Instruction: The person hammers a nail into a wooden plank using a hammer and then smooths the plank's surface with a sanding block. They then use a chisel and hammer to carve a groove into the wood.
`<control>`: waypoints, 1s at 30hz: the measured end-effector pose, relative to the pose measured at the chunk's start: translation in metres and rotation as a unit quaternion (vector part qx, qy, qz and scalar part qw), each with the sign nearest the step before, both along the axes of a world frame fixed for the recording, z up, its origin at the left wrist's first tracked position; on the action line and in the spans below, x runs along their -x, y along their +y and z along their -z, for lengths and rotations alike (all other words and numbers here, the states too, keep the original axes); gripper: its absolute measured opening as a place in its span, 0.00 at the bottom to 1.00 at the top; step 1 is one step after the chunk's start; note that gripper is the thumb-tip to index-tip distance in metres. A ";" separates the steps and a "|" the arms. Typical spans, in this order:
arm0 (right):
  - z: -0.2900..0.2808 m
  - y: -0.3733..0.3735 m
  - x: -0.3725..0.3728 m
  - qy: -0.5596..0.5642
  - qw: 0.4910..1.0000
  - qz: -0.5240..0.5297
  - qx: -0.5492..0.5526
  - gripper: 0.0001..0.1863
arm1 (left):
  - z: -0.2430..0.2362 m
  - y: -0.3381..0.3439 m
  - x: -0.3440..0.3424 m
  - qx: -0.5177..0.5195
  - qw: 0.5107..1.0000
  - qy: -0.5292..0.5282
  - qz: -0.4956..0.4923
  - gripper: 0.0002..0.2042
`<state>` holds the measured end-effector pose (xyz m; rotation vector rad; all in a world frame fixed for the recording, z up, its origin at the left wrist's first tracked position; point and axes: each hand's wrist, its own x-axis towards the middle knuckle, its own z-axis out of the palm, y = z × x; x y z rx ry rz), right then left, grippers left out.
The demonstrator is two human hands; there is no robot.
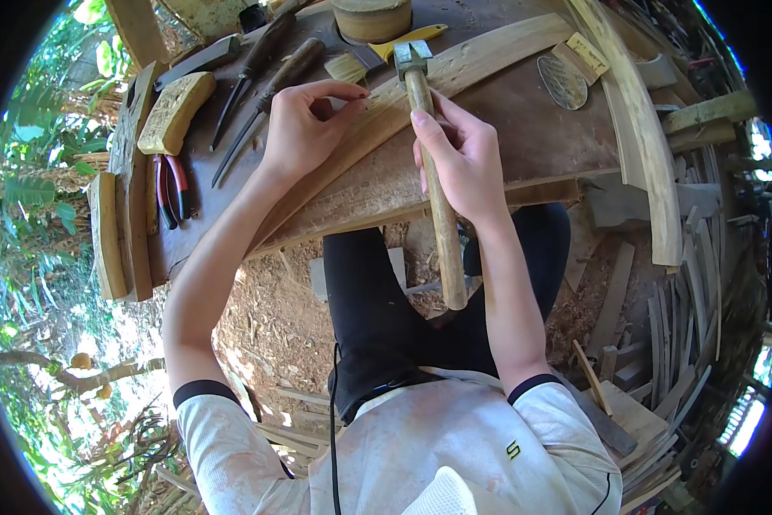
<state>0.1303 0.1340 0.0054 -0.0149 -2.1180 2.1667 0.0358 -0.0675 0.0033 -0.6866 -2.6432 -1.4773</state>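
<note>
The curved wooden strip (pixel 455 73), pale and rough-grained, lies slantwise across the dark, worn workbench (pixel 541 137). I see my right hand (pixel 459 159) clamped on a hammer (pixel 429 163) with a long wooden handle, its metal head over the strip. My left hand (pixel 304 124) pinches something tiny against the strip. Sawdust covers the ground outdoors.

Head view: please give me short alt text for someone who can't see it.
Seen from above, the right hand grips a wooden-handled hammer near its head, while the left hand pinches something small against a curved wooden strip on a workbench. Chisels, a brush and pliers lie nearby.
</note>
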 end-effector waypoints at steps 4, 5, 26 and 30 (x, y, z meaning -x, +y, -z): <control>-0.001 -0.001 0.000 -0.001 1.000 0.001 0.006 0.29 | 0.000 -0.001 0.000 0.007 1.000 0.005 -0.001 0.06; -0.001 -0.001 0.000 -0.005 1.000 0.000 0.008 0.29 | 0.000 -0.001 0.000 0.007 1.000 0.006 -0.001 0.06; -0.033 -0.010 -0.018 -0.001 0.993 -0.081 0.086 0.26 | 0.002 0.004 -0.001 0.004 0.996 0.093 0.004 0.26; -0.034 -0.015 -0.019 0.011 0.993 -0.080 0.083 0.25 | 0.004 0.003 -0.001 0.012 0.995 0.102 0.002 0.26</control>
